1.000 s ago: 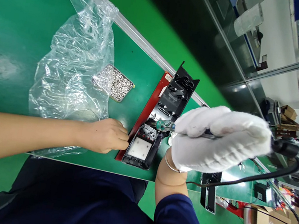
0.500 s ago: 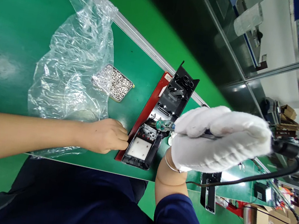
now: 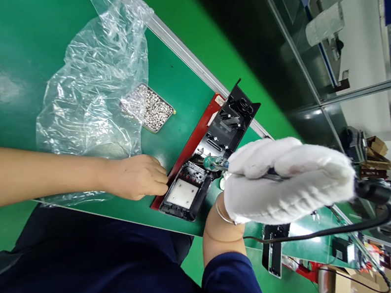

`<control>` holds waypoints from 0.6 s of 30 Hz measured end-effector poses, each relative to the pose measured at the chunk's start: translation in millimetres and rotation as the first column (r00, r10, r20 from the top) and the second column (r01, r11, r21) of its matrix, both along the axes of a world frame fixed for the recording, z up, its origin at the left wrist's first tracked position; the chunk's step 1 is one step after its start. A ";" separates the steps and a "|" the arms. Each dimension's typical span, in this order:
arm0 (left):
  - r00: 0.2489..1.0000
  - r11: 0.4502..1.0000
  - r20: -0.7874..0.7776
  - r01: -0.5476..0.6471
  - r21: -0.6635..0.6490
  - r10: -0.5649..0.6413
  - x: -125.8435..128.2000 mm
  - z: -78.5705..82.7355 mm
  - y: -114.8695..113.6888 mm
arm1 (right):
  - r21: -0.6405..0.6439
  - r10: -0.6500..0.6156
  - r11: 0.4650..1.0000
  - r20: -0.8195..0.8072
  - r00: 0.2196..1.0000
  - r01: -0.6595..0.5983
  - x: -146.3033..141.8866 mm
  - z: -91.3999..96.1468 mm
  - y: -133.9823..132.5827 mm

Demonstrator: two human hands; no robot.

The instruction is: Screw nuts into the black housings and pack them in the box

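Note:
A long black plastic housing (image 3: 219, 140) lies on a red fixture (image 3: 189, 148) on the green bench. My right hand (image 3: 287, 182), in a white glove, is closed round an electric screwdriver (image 3: 217, 163) whose tip points down into the housing's middle. A black cable (image 3: 354, 225) trails from the tool to the right. My bare left hand (image 3: 140, 177) rests with curled fingers against the fixture's near left edge, holding it steady.
A small metal tray of silver screws (image 3: 152, 109) sits left of the housing, partly under a crumpled clear plastic bag (image 3: 96, 80). An aluminium rail (image 3: 169, 37) borders the bench's far side. Another black part (image 3: 273, 249) and cardboard boxes (image 3: 351, 292) lie to the right.

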State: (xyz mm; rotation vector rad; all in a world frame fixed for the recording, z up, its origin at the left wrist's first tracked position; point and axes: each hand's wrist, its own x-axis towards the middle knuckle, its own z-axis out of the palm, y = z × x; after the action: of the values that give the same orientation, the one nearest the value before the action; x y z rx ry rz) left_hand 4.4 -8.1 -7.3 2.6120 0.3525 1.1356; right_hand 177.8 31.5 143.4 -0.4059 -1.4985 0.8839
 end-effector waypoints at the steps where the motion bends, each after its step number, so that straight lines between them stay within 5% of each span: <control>1: 1.000 1.000 -0.001 0.002 0.001 -0.002 0.2 0.1 0.3 | 0.006 0.017 1.000 0.008 1.000 -0.017 0.5 0.1 0.5; 7: 1.000 1.000 -0.004 -0.001 0.006 0.001 0.6 0.7 1.3 | 0.037 0.042 0.998 0.008 0.999 -0.042 1.7 -1.8 0.9; 18: 1.000 1.000 0.014 0.009 0.002 -0.009 -1.5 0.9 1.1 | 0.061 -0.158 0.986 0.061 0.986 0.155 -4.6 -6.7 0.5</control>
State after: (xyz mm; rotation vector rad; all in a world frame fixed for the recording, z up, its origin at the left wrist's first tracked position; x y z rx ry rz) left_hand 2.9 -7.0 -6.4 2.6034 0.3358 1.1515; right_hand 173.2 32.0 136.7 -0.5086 -1.5255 0.7092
